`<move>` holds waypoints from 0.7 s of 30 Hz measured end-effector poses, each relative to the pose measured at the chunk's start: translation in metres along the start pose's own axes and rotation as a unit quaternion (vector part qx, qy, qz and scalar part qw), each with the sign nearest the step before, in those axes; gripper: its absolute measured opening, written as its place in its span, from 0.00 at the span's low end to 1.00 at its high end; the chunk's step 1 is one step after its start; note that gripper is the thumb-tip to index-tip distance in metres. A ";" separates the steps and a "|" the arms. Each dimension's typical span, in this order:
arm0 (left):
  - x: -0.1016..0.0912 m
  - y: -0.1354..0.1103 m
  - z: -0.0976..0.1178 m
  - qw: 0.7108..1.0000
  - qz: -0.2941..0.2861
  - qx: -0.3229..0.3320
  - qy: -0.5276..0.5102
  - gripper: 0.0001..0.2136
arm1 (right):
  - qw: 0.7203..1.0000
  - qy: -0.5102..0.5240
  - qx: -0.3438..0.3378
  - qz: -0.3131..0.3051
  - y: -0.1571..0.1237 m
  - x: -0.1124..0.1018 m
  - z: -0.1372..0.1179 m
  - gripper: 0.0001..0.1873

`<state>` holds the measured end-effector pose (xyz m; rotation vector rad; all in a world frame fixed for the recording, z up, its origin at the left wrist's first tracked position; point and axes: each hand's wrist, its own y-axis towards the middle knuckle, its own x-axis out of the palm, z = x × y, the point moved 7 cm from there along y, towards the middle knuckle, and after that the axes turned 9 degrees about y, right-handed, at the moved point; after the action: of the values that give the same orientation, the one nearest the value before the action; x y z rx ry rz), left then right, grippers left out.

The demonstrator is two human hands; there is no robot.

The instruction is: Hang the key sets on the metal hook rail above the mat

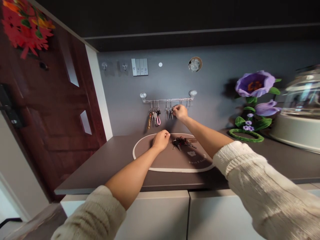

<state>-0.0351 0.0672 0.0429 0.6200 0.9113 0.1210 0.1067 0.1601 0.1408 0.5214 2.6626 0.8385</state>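
Note:
My right hand [181,112] is raised to the hook rail [167,100] on the wall, its fingers pinched on the ring of a small bunch of keys [171,114] at one of the hooks. Whether that ring hangs fully on the hook I cannot tell. Left of it hangs another key [167,113]. Farther left on the same rail are several keys [155,116] with a pink loop and a brown patterned strap. Low over the oval mat [160,163], my left hand [161,140] has its fingers curled together; anything inside them is hidden. Just right of it, a pile of keys [183,142] lies on the mat.
On the right stand a purple knitted flower [255,85] with a green ring base and a clear-domed white appliance [297,130]. A dark cabinet [200,20] overhangs the counter [105,163]. To the left is a brown door [57,110]; a switch panel [140,67] sits above the rail.

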 end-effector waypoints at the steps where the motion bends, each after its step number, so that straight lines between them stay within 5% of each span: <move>1: 0.000 0.000 0.000 1.000 -0.001 0.001 -0.004 0.08 | 1.000 0.005 0.001 -0.001 -0.001 0.000 0.000 0.05; 21: -0.008 -0.009 0.017 0.998 0.042 0.035 0.026 0.08 | 0.996 0.069 0.003 -0.061 -0.052 -0.034 -0.019 0.03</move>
<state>-0.0286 0.0487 0.0514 0.7226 0.9425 0.1826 0.1169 0.0969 0.1306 0.3101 2.7893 0.8587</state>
